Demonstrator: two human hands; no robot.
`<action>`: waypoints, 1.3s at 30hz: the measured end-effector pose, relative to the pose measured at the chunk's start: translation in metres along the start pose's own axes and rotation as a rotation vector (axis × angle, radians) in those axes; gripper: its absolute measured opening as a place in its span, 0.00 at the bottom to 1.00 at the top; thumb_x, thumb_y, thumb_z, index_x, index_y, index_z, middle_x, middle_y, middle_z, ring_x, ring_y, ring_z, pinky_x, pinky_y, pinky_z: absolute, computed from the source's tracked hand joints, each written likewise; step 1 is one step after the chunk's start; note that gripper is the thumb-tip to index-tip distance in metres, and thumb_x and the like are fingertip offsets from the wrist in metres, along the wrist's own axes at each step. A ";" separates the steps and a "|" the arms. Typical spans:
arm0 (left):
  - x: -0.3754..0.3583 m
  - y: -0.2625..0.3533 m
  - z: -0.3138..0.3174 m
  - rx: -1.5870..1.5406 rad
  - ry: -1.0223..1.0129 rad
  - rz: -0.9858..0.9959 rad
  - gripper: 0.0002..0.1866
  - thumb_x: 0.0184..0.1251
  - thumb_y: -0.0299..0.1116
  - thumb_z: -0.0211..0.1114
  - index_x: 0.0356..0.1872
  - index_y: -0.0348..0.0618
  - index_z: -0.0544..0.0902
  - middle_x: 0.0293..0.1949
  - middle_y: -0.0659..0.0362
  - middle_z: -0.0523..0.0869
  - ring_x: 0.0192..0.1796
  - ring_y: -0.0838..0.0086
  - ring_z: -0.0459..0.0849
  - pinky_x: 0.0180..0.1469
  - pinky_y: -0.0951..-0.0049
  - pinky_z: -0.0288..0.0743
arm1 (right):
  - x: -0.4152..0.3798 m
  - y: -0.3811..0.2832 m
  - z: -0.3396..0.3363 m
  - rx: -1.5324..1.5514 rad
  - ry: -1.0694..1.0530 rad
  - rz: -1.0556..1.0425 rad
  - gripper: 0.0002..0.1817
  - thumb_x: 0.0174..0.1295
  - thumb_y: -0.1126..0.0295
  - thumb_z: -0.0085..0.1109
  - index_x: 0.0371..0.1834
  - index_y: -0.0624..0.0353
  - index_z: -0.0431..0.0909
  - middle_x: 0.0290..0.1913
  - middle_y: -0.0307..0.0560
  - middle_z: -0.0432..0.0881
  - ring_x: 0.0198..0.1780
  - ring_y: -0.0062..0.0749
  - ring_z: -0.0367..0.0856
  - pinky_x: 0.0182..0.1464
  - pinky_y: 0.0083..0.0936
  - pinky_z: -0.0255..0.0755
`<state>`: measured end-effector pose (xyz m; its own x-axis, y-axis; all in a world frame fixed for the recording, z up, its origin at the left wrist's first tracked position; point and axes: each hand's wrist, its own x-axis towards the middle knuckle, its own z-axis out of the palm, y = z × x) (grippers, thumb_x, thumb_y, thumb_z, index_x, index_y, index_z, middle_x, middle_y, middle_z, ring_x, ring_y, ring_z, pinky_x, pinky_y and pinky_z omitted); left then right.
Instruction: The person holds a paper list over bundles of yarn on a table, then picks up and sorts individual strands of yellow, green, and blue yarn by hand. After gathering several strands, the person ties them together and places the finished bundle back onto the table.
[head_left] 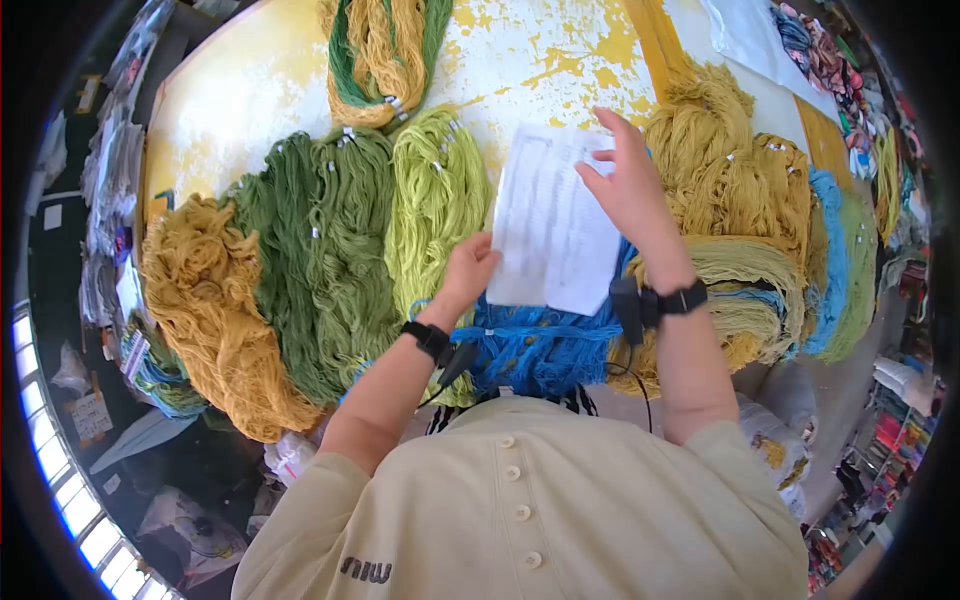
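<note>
A white sheet of paper (555, 220) with faint rows of writing lies over bright blue yarn (540, 350) in front of me. My left hand (470, 270) is at the paper's left edge, its fingers and thumb closed on the margin. Over the upper right edge of the sheet is my right hand (632, 180), fingers apart, with nothing visible in it. Lime-green skeins (432, 195) lie just beyond my left hand. Mustard-coloured skeins (730, 180) are to the right of my right hand.
Dark green skeins (335, 240) and a golden yarn heap (220, 310) cover the table's left side. At the back lies a green-and-gold bundle (380, 70) on the paint-worn tabletop (250, 100). Plastic bags (195, 535) stand on the floor at lower left.
</note>
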<state>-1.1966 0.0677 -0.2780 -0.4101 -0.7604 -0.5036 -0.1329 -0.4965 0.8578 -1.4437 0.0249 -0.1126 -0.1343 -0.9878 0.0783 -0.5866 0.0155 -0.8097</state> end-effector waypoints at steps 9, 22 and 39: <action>0.010 0.008 0.048 0.784 0.234 0.162 0.42 0.54 0.27 0.67 0.70 0.34 0.57 0.61 0.35 0.71 0.59 0.44 0.76 0.62 0.57 0.71 | -0.196 0.039 -0.013 -0.355 -0.089 -0.018 0.36 0.50 0.72 0.70 0.65 0.54 0.68 0.61 0.53 0.70 0.62 0.48 0.70 0.63 0.40 0.65; 0.125 -0.035 0.289 0.303 -0.430 0.320 0.21 0.53 0.28 0.66 0.50 0.34 0.78 0.48 0.39 0.82 0.51 0.43 0.81 0.54 0.53 0.75 | -0.217 0.214 -0.129 -0.899 0.100 0.423 0.43 0.47 0.83 0.63 0.69 0.38 0.66 0.63 0.52 0.65 0.67 0.53 0.64 0.61 0.51 0.63; -0.057 0.041 0.017 1.189 0.002 0.329 0.28 0.57 0.29 0.67 0.62 0.48 0.73 0.65 0.52 0.71 0.65 0.52 0.71 0.64 0.57 0.69 | -0.206 0.062 -0.032 -0.199 -0.100 -0.094 0.31 0.42 0.74 0.70 0.56 0.51 0.76 0.61 0.48 0.73 0.67 0.47 0.67 0.66 0.41 0.61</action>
<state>-1.1940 0.0977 -0.2130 -0.5783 -0.7781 -0.2452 -0.7618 0.4075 0.5035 -1.4785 0.2342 -0.1605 0.0024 -0.9966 0.0826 -0.7399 -0.0573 -0.6703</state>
